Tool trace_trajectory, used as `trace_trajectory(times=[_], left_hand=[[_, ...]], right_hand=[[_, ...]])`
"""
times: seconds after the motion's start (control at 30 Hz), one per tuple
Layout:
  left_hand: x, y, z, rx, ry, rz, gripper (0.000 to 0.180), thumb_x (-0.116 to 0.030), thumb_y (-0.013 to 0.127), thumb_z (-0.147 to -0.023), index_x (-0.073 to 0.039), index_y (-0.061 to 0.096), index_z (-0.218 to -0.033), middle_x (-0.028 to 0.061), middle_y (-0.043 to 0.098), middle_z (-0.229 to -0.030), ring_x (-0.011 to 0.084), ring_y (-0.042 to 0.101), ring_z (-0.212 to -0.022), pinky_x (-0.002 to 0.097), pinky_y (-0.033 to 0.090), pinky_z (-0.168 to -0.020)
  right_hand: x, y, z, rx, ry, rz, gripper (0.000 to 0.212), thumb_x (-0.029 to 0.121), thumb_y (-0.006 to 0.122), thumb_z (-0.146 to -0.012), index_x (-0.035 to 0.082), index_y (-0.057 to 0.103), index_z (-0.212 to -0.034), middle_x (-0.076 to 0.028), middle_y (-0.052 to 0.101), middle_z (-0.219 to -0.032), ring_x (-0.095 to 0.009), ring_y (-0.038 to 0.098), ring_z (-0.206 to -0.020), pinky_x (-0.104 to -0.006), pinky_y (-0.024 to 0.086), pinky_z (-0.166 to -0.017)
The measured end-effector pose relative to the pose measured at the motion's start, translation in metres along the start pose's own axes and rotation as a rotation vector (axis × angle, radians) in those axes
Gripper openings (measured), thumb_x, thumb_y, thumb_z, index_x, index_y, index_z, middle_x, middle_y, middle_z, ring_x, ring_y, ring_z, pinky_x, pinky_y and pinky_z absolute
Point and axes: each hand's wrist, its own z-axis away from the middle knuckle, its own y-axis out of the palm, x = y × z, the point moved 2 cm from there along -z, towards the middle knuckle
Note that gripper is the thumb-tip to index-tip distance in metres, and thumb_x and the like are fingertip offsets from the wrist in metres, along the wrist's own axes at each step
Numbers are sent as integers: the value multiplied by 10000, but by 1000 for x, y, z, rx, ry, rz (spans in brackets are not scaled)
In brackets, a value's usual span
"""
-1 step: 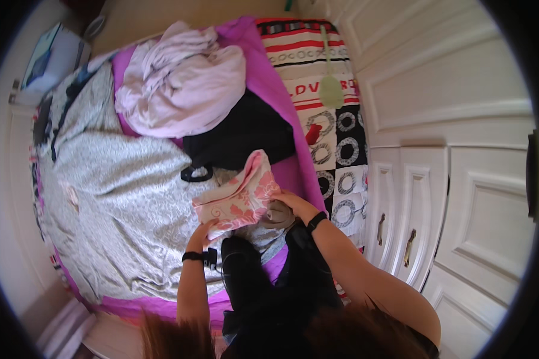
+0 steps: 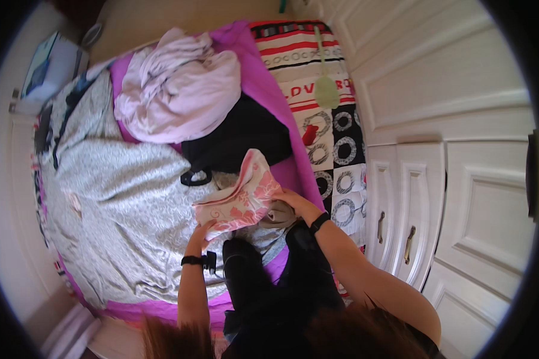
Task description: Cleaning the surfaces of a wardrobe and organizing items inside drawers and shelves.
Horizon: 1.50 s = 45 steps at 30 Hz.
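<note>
Between my two hands a folded white cloth with a pink flower pattern [image 2: 239, 203] is held up over the bed, one corner pointing up and away. My left hand [image 2: 203, 231] is closed on its near left edge. On the right edge my right hand [image 2: 288, 199] grips it, with some fingers hidden. Just below my right hand lies a bunched beige-brown cloth [image 2: 278, 215]; whether I touch it I cannot tell. Beyond the floral cloth are a black garment [image 2: 242, 136] and a black strap or loop [image 2: 196, 177] on a grey patterned cover [image 2: 126, 197].
A pale pink heap of bedding [image 2: 179, 99] lies at the far side on a purple sheet [image 2: 260, 78]. To the right are a patterned blanket [image 2: 346, 179], a pale green swatter-like thing [image 2: 326, 90] and white cupboards [image 2: 407, 197]. At the far left stands a white box [image 2: 54, 69].
</note>
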Motion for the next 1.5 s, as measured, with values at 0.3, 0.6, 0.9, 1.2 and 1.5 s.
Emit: trace_trajectory(times=[0.3, 0.6, 0.9, 1.2, 1.5], left_hand=[[-141, 193, 95, 157, 913, -700, 418, -69, 739, -744, -8, 484, -1070, 76, 576, -991, 143, 543, -913, 281, 460, -812], [-168, 390, 31, 336, 1289, -1076, 536, -41, 712, -753, -3, 448, -1217, 89, 548, -1033, 163, 524, -998, 308, 453, -859], [-9, 431, 82, 828, 146, -715, 507, -278, 596, -908, -54, 418, -1327, 85, 513, -1266, 219, 522, -1130, 335, 443, -924], [19, 579, 264, 1286, 800, -318, 687, -276, 636, -895, -8, 276, -1415, 95, 523, -1263, 189, 543, -1101, 338, 449, -932], [131, 670, 294, 1196, 1896, -817, 543, -159, 715, -707, -341, 616, -1208, 287, 53, -1513, 571, 145, -1332, 609, 174, -1058]], right_hand=[[77, -83, 147, -23, -423, -161, 418, 85, 651, -811, 5, 515, -1198, -76, 641, -1034, -165, 630, -910, -287, 514, -790], [36, -160, 186, -363, -607, -389, 350, 147, 659, -834, 18, 550, -1140, -68, 631, -1038, -142, 607, -917, -281, 507, -783], [50, -127, 231, -517, -748, -592, 179, 137, 583, -907, 42, 579, -1059, -55, 606, -1033, -133, 565, -959, -289, 460, -840], [133, -109, 438, -1596, -1398, 988, 394, 45, 676, -723, 82, 591, -1106, -268, 331, -1414, -435, 334, -1313, -501, 275, -1071], [127, -143, 533, -2193, -1430, 1405, 152, 72, 555, -836, 147, 548, -968, -182, 404, -1332, -457, 293, -1309, -601, 247, -1068]])
